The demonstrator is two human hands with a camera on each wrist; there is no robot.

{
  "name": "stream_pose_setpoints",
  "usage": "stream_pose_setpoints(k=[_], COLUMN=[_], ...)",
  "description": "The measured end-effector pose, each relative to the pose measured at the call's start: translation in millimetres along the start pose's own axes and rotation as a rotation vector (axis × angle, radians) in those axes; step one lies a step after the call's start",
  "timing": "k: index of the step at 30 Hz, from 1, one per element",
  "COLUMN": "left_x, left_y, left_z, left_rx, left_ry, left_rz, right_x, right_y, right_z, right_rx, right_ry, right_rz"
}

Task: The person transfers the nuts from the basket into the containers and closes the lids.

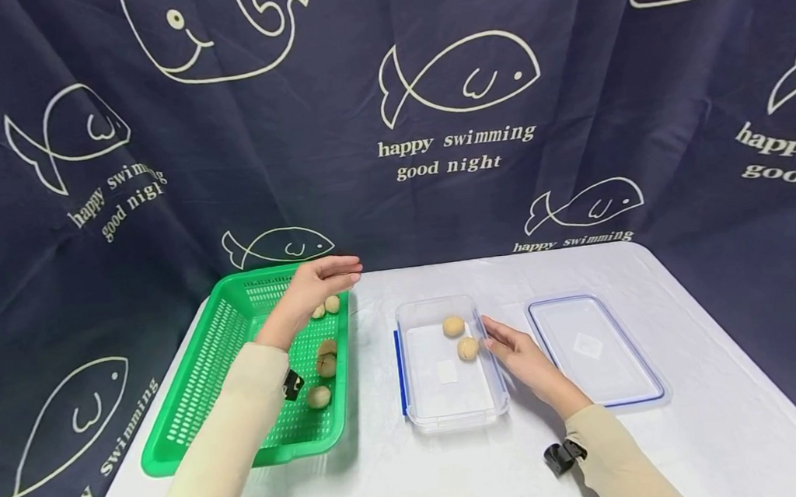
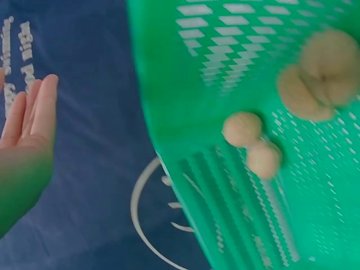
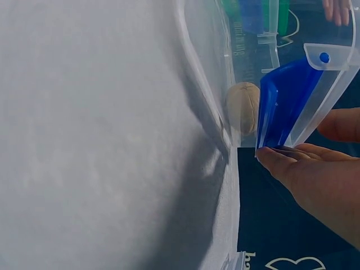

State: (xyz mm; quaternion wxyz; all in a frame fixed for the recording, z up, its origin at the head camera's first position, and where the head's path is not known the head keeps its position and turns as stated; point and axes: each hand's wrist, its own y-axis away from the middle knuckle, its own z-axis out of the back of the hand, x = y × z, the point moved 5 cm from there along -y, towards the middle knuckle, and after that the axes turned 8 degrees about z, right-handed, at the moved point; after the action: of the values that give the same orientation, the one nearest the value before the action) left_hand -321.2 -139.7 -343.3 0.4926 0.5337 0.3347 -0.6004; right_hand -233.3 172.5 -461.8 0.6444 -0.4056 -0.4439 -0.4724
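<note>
Across the white-covered counter (image 1: 388,479), a green basket (image 1: 308,447) is set at the left, a clear box (image 1: 425,396) in the middle, and a blue-edged lid (image 1: 611,372) is laid flat at the right, off the box. Two walnut-like balls (image 1: 454,326) are contained in the box, near its right wall; several more rounded pieces (image 1: 319,397) are spread along the right side of the basket, some overlapped. From this layout, the step in hand is judged to be the shifting of balls between basket and box, with no ball being carried at this moment; the direction cannot be told for certain. If the box is being filled, the next move would call for the left fingers to be lowered past the basket rim and one ball pinched, while the box is kept steady.

The left grip (image 1: 317,284) is raised over the far right part of the basket, its fingers nearly straight and side by side, with nothing seen held. The right grip (image 1: 524,359) is placed at the right wall of the box, its fingers extended rather than curled; in the right wrist view a blue latch (image 3: 289,95) is seemingly touched by the fingertips. How firmly it is pressed cannot be told.
</note>
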Motion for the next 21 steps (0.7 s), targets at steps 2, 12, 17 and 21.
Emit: stream_pose_setpoints(k=[2, 12, 17, 21], left_x=[7.3, 48.4, 68.6, 82.8], left_y=[1.9, 4.5, 4.4, 4.7], left_z=[8.5, 43.0, 53.1, 55.6], left_rx=[-0.001, 0.011, -0.006, 0.018], left_ry=[-0.012, -0.021, -0.049, -0.069], left_rz=[-0.005, 0.010, 0.075, 0.112], right_x=[-0.2, -1.1, -0.5, 0.1], right_y=[0.1, -0.5, 0.0, 0.7], right_z=[0.2, 0.1, 0.0, -0.7], right_rx=[0.002, 0.002, 0.006, 0.013], right_ry=[0.004, 0.004, 0.011, 0.011], right_rz=[0.001, 0.001, -0.002, -0.005])
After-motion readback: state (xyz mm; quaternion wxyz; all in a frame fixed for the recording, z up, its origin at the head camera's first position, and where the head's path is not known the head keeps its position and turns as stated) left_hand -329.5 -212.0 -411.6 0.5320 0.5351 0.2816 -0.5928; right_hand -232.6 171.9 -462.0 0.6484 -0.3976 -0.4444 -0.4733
